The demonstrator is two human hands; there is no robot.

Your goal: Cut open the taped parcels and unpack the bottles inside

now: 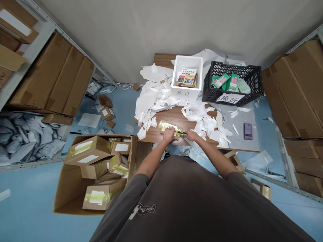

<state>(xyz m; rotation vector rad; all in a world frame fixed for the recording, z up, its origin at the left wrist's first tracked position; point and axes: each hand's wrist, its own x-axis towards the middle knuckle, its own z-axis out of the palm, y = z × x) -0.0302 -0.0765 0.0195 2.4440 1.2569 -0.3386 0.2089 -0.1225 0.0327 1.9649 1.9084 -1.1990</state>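
On the wooden table in front of me lies a small cardboard box (163, 124), wrapped in yellowish tape and bearing a white label. My left hand (169, 134) grips it at the near edge, fingers curled over its top. In my right hand (192, 135) is a slim black-and-yellow utility knife (182, 133), pointing left with its front end at the box's right part. The blade itself is too small to make out. Torn white paper (156, 99) is heaped behind the box and to both sides of it.
A white bin (186, 95) with books and a black crate (232, 97) with green boxes stand at the table's back. At my left, a large carton (73, 188) holds several taped boxes. Shelves with cartons (52, 74) flank both sides. A blurred purple rectangle (248, 131) lies at right.
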